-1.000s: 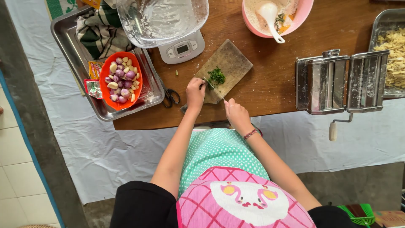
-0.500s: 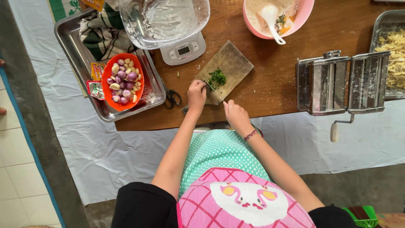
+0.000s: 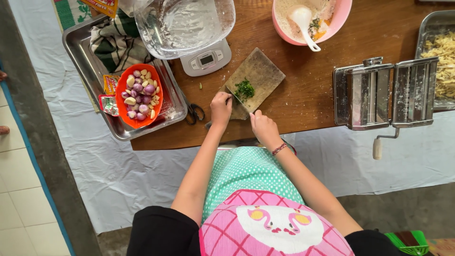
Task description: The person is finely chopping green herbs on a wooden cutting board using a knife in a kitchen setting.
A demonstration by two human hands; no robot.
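Our left hand (image 3: 221, 107) has its grip curled by the chopped herbs (image 3: 244, 88) on the wooden cutting board (image 3: 258, 76); right hand (image 3: 264, 128) grip's wrapped around a knife (image 3: 235, 97), we think.

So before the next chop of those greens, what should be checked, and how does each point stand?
1. Greens lie on the board: ok.
2. Board sits fully on the table, clear of the edge: ok.
3. Left hand on the board's near corner: ok.
4. Left fingers clear of the blade: cannot tell, they are very close.
5. Right hand grips a handle: cannot tell, the grip is hidden.
6. Scissors and scale clear of the board: ok.
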